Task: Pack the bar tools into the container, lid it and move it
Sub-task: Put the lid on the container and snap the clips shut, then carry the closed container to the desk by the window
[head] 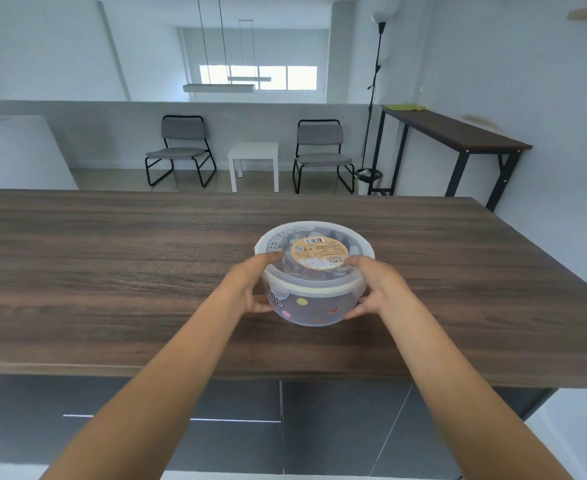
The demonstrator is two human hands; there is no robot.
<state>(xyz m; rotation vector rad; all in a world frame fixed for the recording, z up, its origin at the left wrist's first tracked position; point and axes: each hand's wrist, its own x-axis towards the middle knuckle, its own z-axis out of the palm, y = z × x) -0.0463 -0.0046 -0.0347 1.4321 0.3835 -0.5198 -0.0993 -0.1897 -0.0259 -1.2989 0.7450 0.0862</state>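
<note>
Dark wood-grain table (112,258) across the middle of the view, its left and right ends cut off by the frame. Behind it, a pale room: two grey chairs (181,150), a small white side table (254,164) between them, a tall dark console table (458,136) along the right wall, a floor lamp (375,98) beside it with its head partly washed out by glare.

Near the table's centre, a round translucent container (314,289) with coloured dots on its wall. Lid (316,258) seated on top, a round tan label at its middle, print upside down and too small to read. Contents only dim dark and silvery shapes through the plastic; no single tool recognisable. Base hard to separate from the tabletop, so resting or lifted: cannot tell.

Left hand (250,289) pressed to the container's left side, thumb lying over the lid rim, fingers curled around the wall and mostly hidden behind it. Right hand (375,289) mirrored on the right side, thumb on the rim, fingertips wrapped low near the base. Both clamped on the container, bare forearms running down out of frame.
</note>
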